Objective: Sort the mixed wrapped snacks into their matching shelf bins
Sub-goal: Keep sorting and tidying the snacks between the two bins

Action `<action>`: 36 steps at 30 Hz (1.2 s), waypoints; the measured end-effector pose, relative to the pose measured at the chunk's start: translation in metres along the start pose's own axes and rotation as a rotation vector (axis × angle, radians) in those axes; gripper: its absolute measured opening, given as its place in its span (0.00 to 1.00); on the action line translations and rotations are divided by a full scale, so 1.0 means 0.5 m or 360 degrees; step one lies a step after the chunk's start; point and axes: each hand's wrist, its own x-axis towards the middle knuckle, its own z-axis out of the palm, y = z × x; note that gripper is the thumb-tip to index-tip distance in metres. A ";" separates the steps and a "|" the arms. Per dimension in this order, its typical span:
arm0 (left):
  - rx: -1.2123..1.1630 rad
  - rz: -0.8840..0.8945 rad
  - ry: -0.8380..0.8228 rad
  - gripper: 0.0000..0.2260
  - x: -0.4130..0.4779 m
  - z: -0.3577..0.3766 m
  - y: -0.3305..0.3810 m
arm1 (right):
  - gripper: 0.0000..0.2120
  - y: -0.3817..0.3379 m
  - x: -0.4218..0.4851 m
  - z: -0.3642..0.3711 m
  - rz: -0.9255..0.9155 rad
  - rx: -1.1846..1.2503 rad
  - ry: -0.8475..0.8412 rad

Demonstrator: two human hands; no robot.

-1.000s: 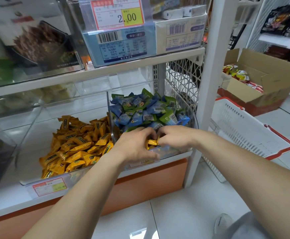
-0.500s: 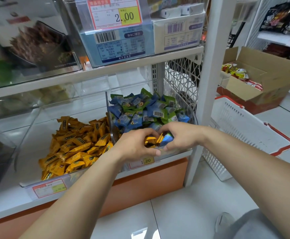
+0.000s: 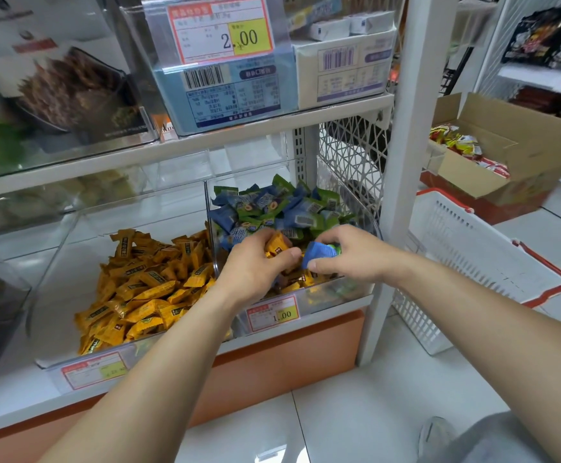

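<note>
while palm-down, both hands (image 3: 255,267) (image 3: 349,257) round snacks (image 3: 319,254)

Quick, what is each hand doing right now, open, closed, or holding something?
Left hand: closed around a few yellow wrapped snacks.
Right hand: closed, pinching a blue wrapped snack.

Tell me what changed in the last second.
The right hand has lifted a blue snack out of the mix in its grip. The left hand has gathered yellow snacks and raised them slightly. Both hands stayed over the right bin; the yellow pile beside it looks unchanged.
</note>
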 end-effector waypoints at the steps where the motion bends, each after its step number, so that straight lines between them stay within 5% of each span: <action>1: -0.0060 0.0004 0.0056 0.10 0.001 0.000 0.002 | 0.14 -0.001 -0.001 0.001 0.0016 0.0153 0.0041; 9: -0.0334 -0.0014 0.0386 0.11 0.014 0.006 0.019 | 0.04 -0.029 0.009 0.015 0.0051 0.1058 0.0335; 15: -0.0686 -0.0046 0.0141 0.04 0.024 0.014 0.019 | 0.05 -0.030 0.019 0.012 0.0129 0.1183 0.0433; 19: -0.0804 -0.0085 0.0023 0.08 0.016 0.009 0.020 | 0.08 -0.031 0.018 0.022 0.0138 0.1297 0.0425; 23: -0.0812 -0.0066 0.0091 0.18 0.014 0.012 0.024 | 0.06 -0.045 0.017 0.029 0.0140 0.1409 0.0366; 27: -0.0648 0.0014 0.0206 0.15 0.016 0.006 0.033 | 0.04 -0.051 0.017 0.022 0.0160 0.1429 0.0316; 29: -0.0518 0.0047 0.0265 0.14 0.016 -0.015 0.039 | 0.03 -0.049 0.016 0.016 0.0112 0.1242 0.0428; 33: -0.0127 0.0140 0.0421 0.14 -0.009 -0.107 0.019 | 0.11 -0.052 0.021 0.009 -0.0163 0.0220 0.0714; 36: 0.0339 0.0112 0.0647 0.13 -0.036 -0.186 -0.028 | 0.04 -0.063 0.044 0.014 -0.0140 -0.0046 0.0655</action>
